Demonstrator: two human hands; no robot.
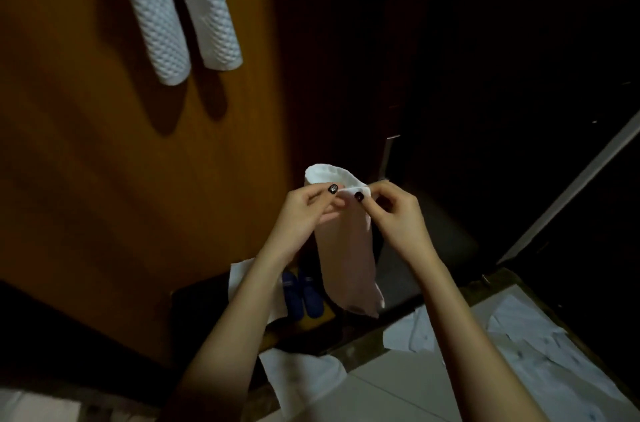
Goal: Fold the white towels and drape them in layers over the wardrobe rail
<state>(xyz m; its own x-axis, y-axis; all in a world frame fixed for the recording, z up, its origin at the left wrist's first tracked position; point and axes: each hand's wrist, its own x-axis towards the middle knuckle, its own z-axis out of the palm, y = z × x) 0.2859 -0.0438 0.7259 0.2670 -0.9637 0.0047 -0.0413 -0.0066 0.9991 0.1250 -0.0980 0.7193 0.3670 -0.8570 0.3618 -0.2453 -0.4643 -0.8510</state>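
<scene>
Left hand (304, 210) & right hand (394, 214) are close together at centre, each pinching the top edge of a smooth white folded towel (346, 259). The rest hangs toward 6 o'clock, prob. to line up corners for an even fold. At 11 o'clock, two white waffle-textured towels (152, 16) hang against an orange-brown wooden wardrobe panel (86, 151); rail out of view. Blue slippers (301, 293) below. More white cloths (540, 352) at 4 o'clock on pale tiled floor (381, 387). Room dim.
</scene>
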